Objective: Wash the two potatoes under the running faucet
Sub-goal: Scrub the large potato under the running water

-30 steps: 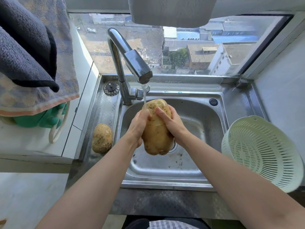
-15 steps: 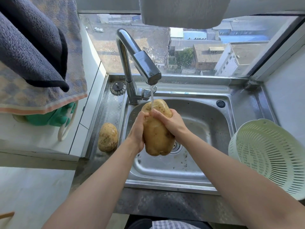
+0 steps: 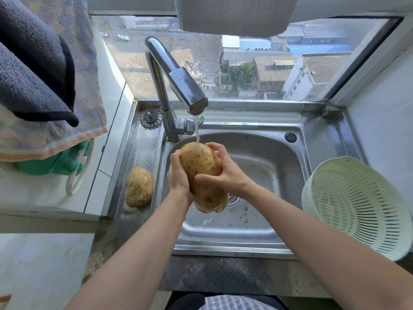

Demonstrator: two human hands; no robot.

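Observation:
A large wet potato (image 3: pixel 200 163) is held over the steel sink (image 3: pixel 263 222), its far end under the thin stream from the chrome faucet (image 3: pixel 178 86). My left hand (image 3: pixel 178 175) grips its left side. My right hand (image 3: pixel 225 171) wraps over the right side, thumb across the front. A second, smaller potato (image 3: pixel 138 186), speckled with dirt, lies on the steel ledge left of the basin, untouched.
A pale green plastic colander (image 3: pixel 355 204) sits on the counter to the right of the sink. Towels (image 3: pixel 44 74) hang at upper left over green rubber gloves (image 3: pixel 60 162). A sink plug (image 3: pixel 150 117) lies by the faucet base. The window is directly behind.
My right hand slid down and over the front of the potato, which tilted so its far end leans left. My head moved closer to the sink.

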